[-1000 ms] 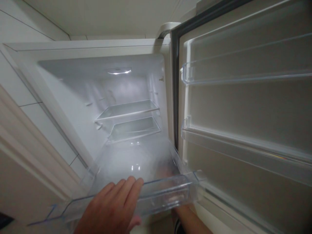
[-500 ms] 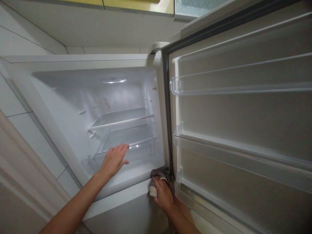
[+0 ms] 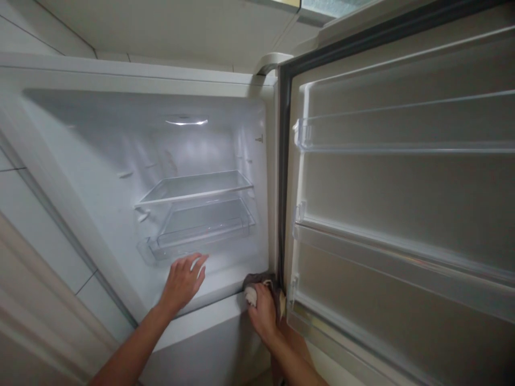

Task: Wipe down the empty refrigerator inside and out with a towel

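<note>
My left hand [image 3: 184, 282] hovers at the front of the fridge compartment [image 3: 120, 126], fingers apart and holding nothing. Just beyond it sits a clear plastic drawer [image 3: 205, 234] low inside the fridge, apart from the fingers. My right hand [image 3: 263, 311] grips a bunched dark cloth [image 3: 257, 278] with a pale part. That cloth rests against the lower right corner of the fridge's front frame, near the hinge side of the open door [image 3: 402, 187].
Above the drawer is a glass shelf [image 3: 197, 185], and a lamp [image 3: 186, 121] glows at the top. Clear door bins [image 3: 402, 257] line the door on the right. A pale curtain-like surface [image 3: 36, 305] and wall tiles [image 3: 60, 230] are on the left.
My left hand has drawn back from the drawer's front edge and moved lower. My right hand stays at the corner with the cloth. The camera view has shifted closer.
</note>
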Demonstrator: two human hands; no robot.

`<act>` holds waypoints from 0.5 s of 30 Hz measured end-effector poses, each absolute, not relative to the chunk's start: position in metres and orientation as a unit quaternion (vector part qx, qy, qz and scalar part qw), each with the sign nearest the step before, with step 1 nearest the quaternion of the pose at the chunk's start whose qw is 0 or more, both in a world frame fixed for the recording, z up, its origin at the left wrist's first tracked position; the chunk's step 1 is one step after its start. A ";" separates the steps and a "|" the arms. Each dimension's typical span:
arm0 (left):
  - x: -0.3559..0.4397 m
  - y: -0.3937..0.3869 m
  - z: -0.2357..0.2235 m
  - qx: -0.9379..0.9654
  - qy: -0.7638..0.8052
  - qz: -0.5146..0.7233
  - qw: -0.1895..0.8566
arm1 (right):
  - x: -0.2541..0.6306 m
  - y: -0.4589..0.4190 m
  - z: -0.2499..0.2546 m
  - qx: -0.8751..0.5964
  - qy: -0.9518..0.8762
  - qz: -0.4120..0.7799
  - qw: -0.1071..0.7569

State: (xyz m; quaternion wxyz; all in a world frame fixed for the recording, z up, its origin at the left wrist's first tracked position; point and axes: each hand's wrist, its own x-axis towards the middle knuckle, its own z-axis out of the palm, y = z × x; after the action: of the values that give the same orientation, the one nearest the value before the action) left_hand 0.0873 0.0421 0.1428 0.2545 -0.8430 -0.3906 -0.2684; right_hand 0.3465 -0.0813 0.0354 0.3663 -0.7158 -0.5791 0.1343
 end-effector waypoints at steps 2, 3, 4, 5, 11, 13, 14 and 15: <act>0.063 0.037 0.107 -0.859 -0.375 -0.255 0.239 | 0.333 -0.073 0.051 -0.704 -0.558 0.103 0.426; 0.051 0.034 0.090 -0.863 -0.370 -0.254 0.233 | 0.324 -0.067 0.058 -0.690 -0.569 0.081 0.440; 0.039 0.032 0.073 -0.867 -0.363 -0.252 0.230 | 0.315 -0.061 0.064 -0.674 -0.592 0.065 0.438; 0.028 0.029 0.058 -0.871 -0.355 -0.250 0.228 | 0.306 -0.053 0.069 -0.660 -0.621 0.061 0.418; 0.002 0.021 0.016 -0.879 -0.349 -0.238 0.219 | 0.281 0.030 0.086 -0.657 -0.711 0.129 0.216; 0.003 0.021 0.015 -0.881 -0.355 -0.231 0.213 | 0.288 0.066 0.091 -0.703 -0.675 0.118 0.191; 0.003 0.021 0.016 -0.881 -0.358 -0.228 0.209 | 0.293 0.085 0.094 -0.726 -0.653 0.109 0.185; 0.004 0.021 0.016 -0.882 -0.362 -0.225 0.203 | 0.298 0.102 0.096 -0.742 -0.637 0.097 0.184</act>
State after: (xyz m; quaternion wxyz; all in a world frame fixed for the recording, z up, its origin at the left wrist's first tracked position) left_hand 0.0039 0.0208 0.0164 0.2035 -0.8817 -0.3616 -0.2247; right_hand 0.2979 0.1025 0.0959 0.1835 -0.7423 -0.6370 0.0974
